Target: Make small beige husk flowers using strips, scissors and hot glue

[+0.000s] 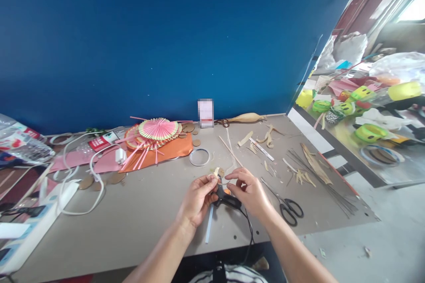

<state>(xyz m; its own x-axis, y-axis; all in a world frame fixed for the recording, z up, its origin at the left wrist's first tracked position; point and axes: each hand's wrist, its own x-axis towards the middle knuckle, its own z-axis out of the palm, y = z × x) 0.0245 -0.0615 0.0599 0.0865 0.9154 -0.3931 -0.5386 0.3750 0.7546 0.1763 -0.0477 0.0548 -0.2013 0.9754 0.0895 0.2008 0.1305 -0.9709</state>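
My left hand [201, 196] is closed, pinching a small pale strip [217, 171] that looks like dried husk between thumb and forefinger. My right hand [247, 188] is just to its right, thumb and fingertips drawn together; what they hold, if anything, is too small to make out. Under and between both hands is a black glue gun [229, 200] with an orange part, its cord running down over the table's front edge. A pale bluish stick [209, 224] points toward me below my left hand. Black-handled scissors [288, 207] lie to the right of my right wrist.
Husk pieces [314, 163], thin wires [327, 185] and a white marker [262, 149] are spread on the right. A roll of tape [199, 157] lies behind my hands. Left are pink paper fans [160, 129], an orange sheet [172, 152], a white cable [96, 210] and a power strip [43, 225].
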